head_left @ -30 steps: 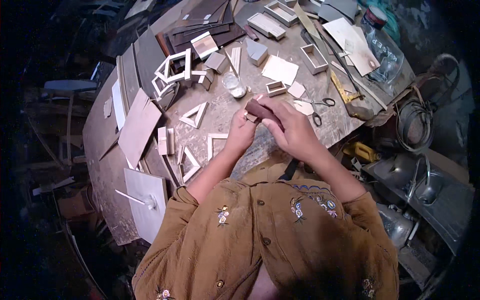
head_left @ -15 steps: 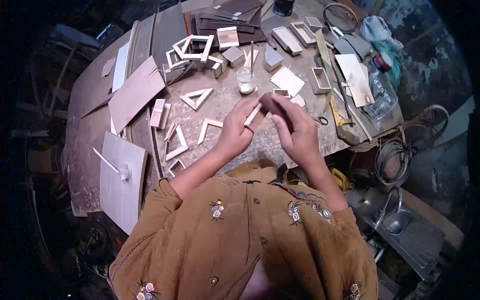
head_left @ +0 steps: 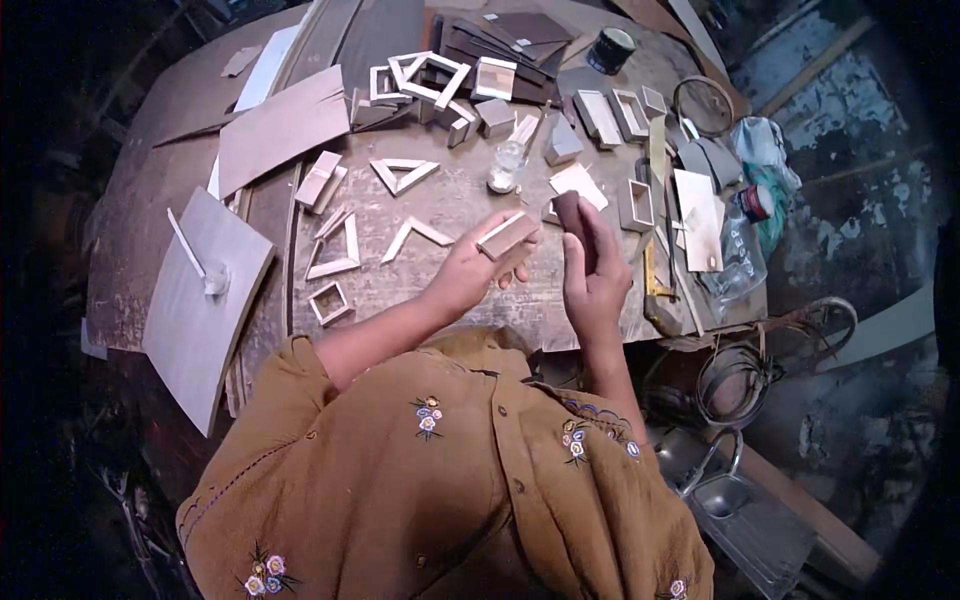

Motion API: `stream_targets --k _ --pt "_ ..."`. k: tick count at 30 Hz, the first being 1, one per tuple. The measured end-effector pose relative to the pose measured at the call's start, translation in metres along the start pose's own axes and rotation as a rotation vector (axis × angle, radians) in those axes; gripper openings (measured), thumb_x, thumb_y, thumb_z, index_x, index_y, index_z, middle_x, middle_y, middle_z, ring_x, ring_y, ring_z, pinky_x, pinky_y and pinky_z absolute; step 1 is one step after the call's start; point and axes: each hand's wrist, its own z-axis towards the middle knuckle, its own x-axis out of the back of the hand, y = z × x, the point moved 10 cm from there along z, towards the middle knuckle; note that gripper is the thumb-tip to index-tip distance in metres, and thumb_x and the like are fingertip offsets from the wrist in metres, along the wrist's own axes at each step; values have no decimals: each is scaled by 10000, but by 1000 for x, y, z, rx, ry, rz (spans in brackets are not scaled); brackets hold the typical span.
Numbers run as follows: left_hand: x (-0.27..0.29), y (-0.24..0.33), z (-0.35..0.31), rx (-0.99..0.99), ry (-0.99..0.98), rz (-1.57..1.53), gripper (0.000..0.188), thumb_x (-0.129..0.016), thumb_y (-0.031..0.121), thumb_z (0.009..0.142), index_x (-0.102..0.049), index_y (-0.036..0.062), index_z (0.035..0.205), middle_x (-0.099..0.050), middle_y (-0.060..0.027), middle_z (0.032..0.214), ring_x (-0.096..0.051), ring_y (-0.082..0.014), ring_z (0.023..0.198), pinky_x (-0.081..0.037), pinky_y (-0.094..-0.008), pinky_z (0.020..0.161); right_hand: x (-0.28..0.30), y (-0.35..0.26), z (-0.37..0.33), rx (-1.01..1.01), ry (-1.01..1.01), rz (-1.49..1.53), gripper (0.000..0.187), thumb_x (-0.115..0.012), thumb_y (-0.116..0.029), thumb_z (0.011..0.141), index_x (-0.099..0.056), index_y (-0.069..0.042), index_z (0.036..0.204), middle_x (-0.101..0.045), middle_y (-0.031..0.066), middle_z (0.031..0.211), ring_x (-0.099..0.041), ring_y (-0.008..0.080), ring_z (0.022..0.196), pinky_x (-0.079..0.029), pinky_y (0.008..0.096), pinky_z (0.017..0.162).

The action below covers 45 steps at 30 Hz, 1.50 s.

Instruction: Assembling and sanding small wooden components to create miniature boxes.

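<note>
My left hand (head_left: 468, 275) is closed around a small wooden box (head_left: 508, 236) with pale edges and a brownish face, tilted above the workbench. In my right hand (head_left: 598, 278) is a dark brown, bent piece of sandpaper (head_left: 567, 208), held between thumb and fingers a little to the right of the box. The two are apart. Just beyond my hands stands a clear jar (head_left: 505, 168) with white stuff at its bottom and a stick by it. An L-shaped pair of pale wooden strips (head_left: 417, 238) lies left of my left hand.
Triangular wooden frames (head_left: 404, 176), a small open box (head_left: 329, 301) and stacked blocks (head_left: 319, 182) lie to the left. Further off are more frames and boxes (head_left: 597, 118). A yellow-handled saw (head_left: 655, 272) lies at right; a sink (head_left: 735, 500) stands lower right.
My hands have moved apart; the sandpaper has come away from the wooden box, which is now turned to show a long face. The whole view has shifted and turned slightly.
</note>
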Motion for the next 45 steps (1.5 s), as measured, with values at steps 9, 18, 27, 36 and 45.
stream_targets --k 9,18,27,36,45 --pt "4 -13 -14 -97 7 -197 372 -542 162 966 -480 70 1321 -574 6 996 -523 -70 823 -439 -223 680 -9 -26 -9 102 -36 25 371 -643 -44 867 -593 -41 1234 -663 188 1045 -674 302 880 -527 349 774" --pt "6 -11 -27 -110 82 -153 361 -509 84 959 -487 64 1319 -583 -7 1065 -555 -79 921 -484 -231 775 -22 -36 -27 132 -124 94 401 -666 -41 856 -586 -65 1247 -658 192 1048 -665 331 927 -529 380 785" --pt "16 -21 -26 -34 -20 -21 414 -524 190 983 -435 69 1369 -603 -14 1086 -568 -89 854 -463 -227 730 -18 -60 -30 218 -118 -12 414 -687 -38 836 -597 -55 1239 -666 160 964 -666 302 792 -533 359 695" --pt "32 33 -24 -479 60 279 360 -555 20 908 -529 -1 1267 -603 -110 1184 -582 -183 1072 -459 -318 931 -34 -81 -29 302 -205 -53 498 -707 -1 790 -602 -131 1259 -654 143 934 -650 286 735 -525 351 642" --pt "46 24 -21 -115 -5 -128 352 -538 39 923 -519 31 1274 -611 -36 1072 -600 -109 962 -497 -273 863 -43 -91 -18 339 -230 -120 453 -680 -29 836 -564 -71 1272 -667 170 1036 -688 283 896 -542 326 736"
